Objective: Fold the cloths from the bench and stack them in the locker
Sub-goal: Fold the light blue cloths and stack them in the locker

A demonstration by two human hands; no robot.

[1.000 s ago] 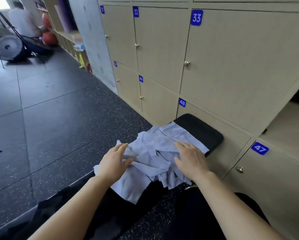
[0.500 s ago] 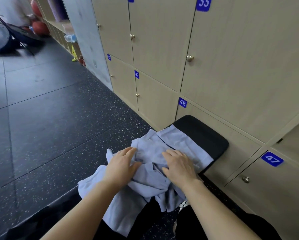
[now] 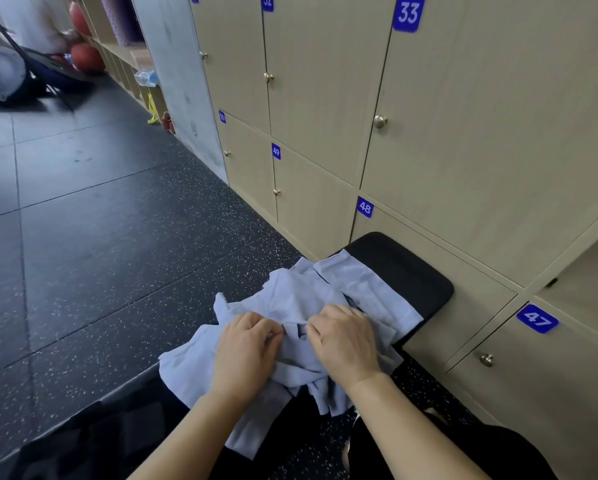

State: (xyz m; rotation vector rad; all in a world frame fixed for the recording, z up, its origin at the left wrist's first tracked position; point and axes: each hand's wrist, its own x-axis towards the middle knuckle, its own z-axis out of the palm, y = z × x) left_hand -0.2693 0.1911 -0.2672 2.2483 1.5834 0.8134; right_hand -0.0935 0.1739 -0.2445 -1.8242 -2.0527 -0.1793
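A crumpled heap of pale blue cloths [image 3: 290, 296] lies on the black padded bench [image 3: 405, 268] in front of me. My left hand [image 3: 247, 351] rests on the heap's left part with its fingers curled, pinching a fold of cloth. My right hand [image 3: 346, 341] sits close beside it, fingers bent and gripping the same bunched fabric near the middle. An open locker compartment [image 3: 588, 282] shows at the right edge, above door 47.
Beige locker doors [image 3: 463, 133] numbered 33, 47, 48, 49 with round knobs fill the wall right behind the bench. Dark speckled rubber floor [image 3: 100, 254] stretches left. Far back left stand shelves, red balls, a weight plate and a person.
Both hands have drawn together toward the middle of the heap and their fingers have curled from flat to gripping the cloth. The view has tilted slightly.
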